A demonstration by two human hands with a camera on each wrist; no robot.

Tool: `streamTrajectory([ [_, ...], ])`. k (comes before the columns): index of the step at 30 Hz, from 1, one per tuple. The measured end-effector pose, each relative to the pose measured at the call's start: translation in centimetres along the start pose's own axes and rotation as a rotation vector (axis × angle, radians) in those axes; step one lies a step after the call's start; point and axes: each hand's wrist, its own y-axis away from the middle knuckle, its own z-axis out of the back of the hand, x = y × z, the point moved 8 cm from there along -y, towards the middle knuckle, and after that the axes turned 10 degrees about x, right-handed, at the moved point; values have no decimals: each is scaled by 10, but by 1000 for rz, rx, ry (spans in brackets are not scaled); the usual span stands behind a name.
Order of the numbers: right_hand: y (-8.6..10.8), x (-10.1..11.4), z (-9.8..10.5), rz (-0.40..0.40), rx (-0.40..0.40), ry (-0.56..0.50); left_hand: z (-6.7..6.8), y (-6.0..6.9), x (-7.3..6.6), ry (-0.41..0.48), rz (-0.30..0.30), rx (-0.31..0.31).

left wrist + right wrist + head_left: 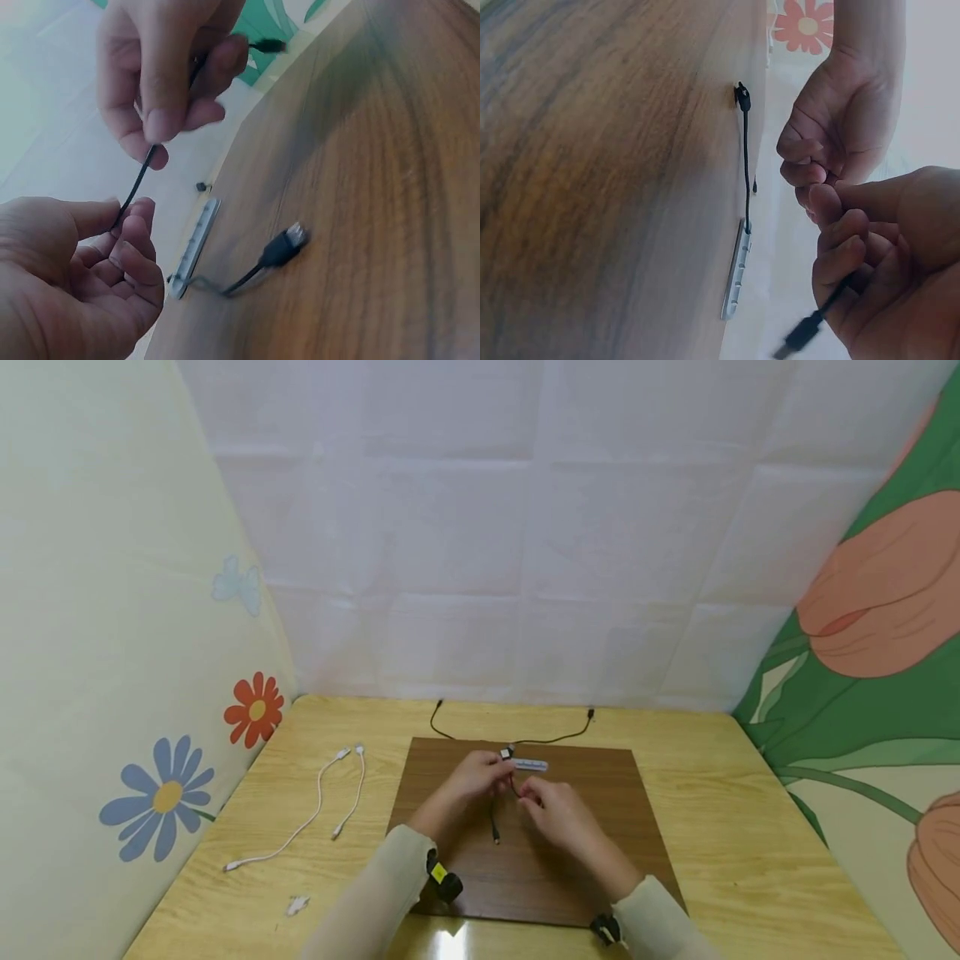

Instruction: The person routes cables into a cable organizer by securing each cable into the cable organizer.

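Over the brown board, my left hand (480, 774) and right hand (558, 814) pinch a thin black cable (137, 184) between thumb and fingers. A short stretch runs between their fingertips. A black plug (804, 334) on the held cable sticks out from my right hand's curled fingers. Beyond the hands, a pale slotted cable holder strip (531, 765) lies on the board. Another black cable (747, 165) comes out at one end of the strip; its black USB plug (285, 246) points away from it. A small black-and-white piece (506, 752) shows by my left fingertips.
The brown board (600, 868) lies on a yellow wood table (720, 827). Black cable ends (440, 703) lie behind the board. White cables (318, 793) and a small white piece (297, 906) lie on the left. A white sheet (487, 568) hangs behind.
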Motion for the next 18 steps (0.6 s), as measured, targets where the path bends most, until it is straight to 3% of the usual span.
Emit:
streamTrajectory([
  [6, -1, 0, -6, 15, 35, 48, 12, -8, -2, -57, -6, 8],
  [12, 1, 2, -11, 31, 36, 113, 13, -15, -8, -193, -17, 45],
  [18, 0, 4, -17, 35, 41, 168, 16, -24, -17, -269, -19, 23],
])
